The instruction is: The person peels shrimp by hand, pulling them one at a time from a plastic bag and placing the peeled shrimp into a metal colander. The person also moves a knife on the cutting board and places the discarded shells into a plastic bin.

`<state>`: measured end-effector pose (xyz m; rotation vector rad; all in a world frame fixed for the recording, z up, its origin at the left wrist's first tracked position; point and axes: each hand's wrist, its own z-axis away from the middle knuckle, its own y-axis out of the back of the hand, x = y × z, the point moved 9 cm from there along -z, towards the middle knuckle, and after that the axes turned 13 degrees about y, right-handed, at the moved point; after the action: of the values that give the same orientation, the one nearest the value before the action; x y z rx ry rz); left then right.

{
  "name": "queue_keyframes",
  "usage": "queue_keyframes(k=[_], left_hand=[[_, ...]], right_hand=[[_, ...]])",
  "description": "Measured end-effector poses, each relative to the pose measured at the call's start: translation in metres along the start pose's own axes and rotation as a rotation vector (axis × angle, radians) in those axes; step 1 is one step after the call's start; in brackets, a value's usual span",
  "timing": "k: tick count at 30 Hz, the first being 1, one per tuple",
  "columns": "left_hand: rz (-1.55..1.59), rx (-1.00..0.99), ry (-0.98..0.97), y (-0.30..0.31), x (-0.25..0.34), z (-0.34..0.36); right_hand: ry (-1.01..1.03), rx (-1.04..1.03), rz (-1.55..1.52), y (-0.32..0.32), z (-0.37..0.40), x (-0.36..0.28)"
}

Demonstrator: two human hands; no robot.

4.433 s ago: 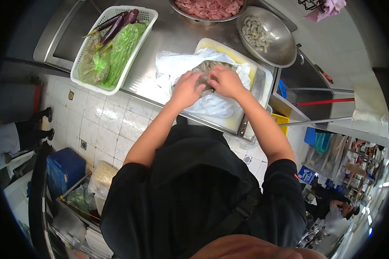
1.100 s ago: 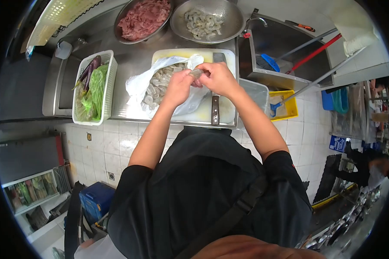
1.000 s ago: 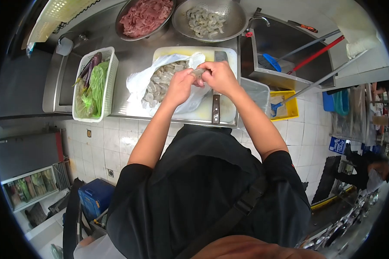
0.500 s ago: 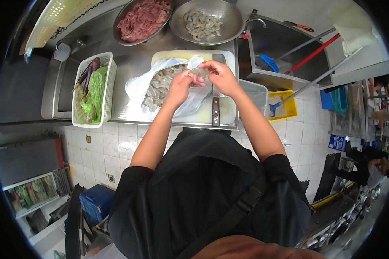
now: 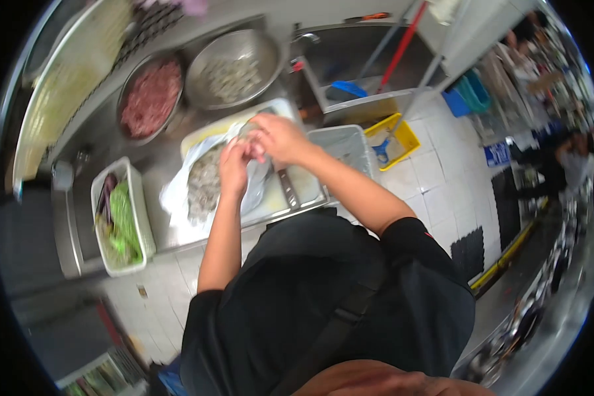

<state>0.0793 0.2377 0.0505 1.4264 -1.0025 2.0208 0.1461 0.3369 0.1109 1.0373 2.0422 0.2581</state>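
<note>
My left hand and my right hand meet over the cutting board, fingers closed together and blurred by motion. Between their fingertips is a raw grey shrimp, mostly hidden. Just left of and below them, a white plastic bag lies spread out with a heap of raw shrimp on it. The bag rests on a white cutting board. A knife with a brown riveted handle lies on the board under my right wrist, its blade largely covered.
Behind the board stand a metal colander with shrimp and a bowl of raw meat. A white basket of eggplants and bagged greens sits left. A clear tub, a yellow bin and a sink are right. Another person stands far right.
My view has turned, so the counter appears tilted and shifted left. My hands are still together above the board, with my right hand now covering more of the shrimp.
</note>
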Motion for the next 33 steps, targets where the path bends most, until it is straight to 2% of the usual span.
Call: queue_keyframes(k=[2, 8, 10, 12, 13, 14, 16, 17, 19, 21, 22, 23, 24, 25, 26, 28, 29, 31, 32, 33], left_hand=[[0.103, -0.018, 0.029, -0.013, -0.001, 0.001], [0.224, -0.130, 0.152, -0.045, -0.013, -0.004], [0.196, -0.149, 0.170, -0.051, -0.020, -0.007], [0.172, -0.163, 0.193, -0.060, -0.025, -0.009], [0.161, -0.180, 0.204, -0.065, -0.026, -0.009], [0.152, -0.191, 0.214, -0.070, -0.027, -0.010], [0.159, -0.203, 0.271, -0.078, -0.033, -0.007], [0.185, -0.231, 0.286, -0.085, -0.035, -0.005], [0.218, -0.282, 0.304, -0.096, -0.033, -0.002], [0.169, -0.227, 0.297, -0.099, -0.030, -0.002], [0.038, -0.223, 0.270, -0.100, -0.029, -0.003], [-0.051, -0.124, 0.270, -0.102, -0.031, -0.003], [-0.056, -0.123, 0.290, -0.106, -0.031, -0.003], [-0.060, -0.160, 0.254, -0.105, -0.033, -0.010], [-0.067, -0.207, 0.221, -0.100, -0.037, -0.011], [-0.037, -0.153, 0.303, -0.094, -0.044, -0.013], [-0.025, -0.116, 0.297, -0.089, -0.044, -0.013], [-0.013, -0.143, 0.325, -0.088, -0.049, -0.011], [-0.007, -0.114, 0.318, -0.087, -0.051, -0.011], [-0.051, -0.116, 0.297, -0.092, -0.053, -0.010]], right_hand=[[-0.335, 0.006, -0.863, -0.025, 0.017, 0.021], [-0.410, 0.088, -0.961, -0.002, 0.031, 0.023], [-0.379, 0.112, -0.897, 0.011, 0.038, 0.029], [-0.241, 0.037, -0.200, 0.036, 0.043, 0.038], [-0.327, -0.005, -0.240, 0.039, 0.051, 0.043], [-0.330, 0.002, -0.233, 0.046, 0.052, 0.043], [-0.354, 0.045, -0.516, 0.045, 0.057, 0.039], [-0.356, 0.036, -0.526, 0.044, 0.060, 0.040], [-0.278, 0.065, -0.270, 0.057, 0.067, 0.049], [-0.291, 0.054, -0.210, 0.061, 0.082, 0.066], [-0.232, 0.018, -0.157, 0.067, 0.087, 0.070], [-0.261, 0.010, -0.011, 0.071, 0.099, 0.084], [-0.376, -0.024, -0.070, 0.068, 0.118, 0.107], [-0.335, -0.121, 0.201, 0.074, 0.126, 0.109], [-0.545, -0.374, 0.265, 0.065, 0.147, 0.133], [-0.463, -0.436, 0.669, 0.072, 0.157, 0.125], [-0.434, -0.458, 0.650, 0.065, 0.153, 0.128], [-0.388, 0.089, -0.091, 0.071, 0.130, 0.117], [-0.377, 0.069, -0.111, 0.068, 0.120, 0.110], [-0.413, 0.099, -0.355, 0.066, 0.103, 0.092]])
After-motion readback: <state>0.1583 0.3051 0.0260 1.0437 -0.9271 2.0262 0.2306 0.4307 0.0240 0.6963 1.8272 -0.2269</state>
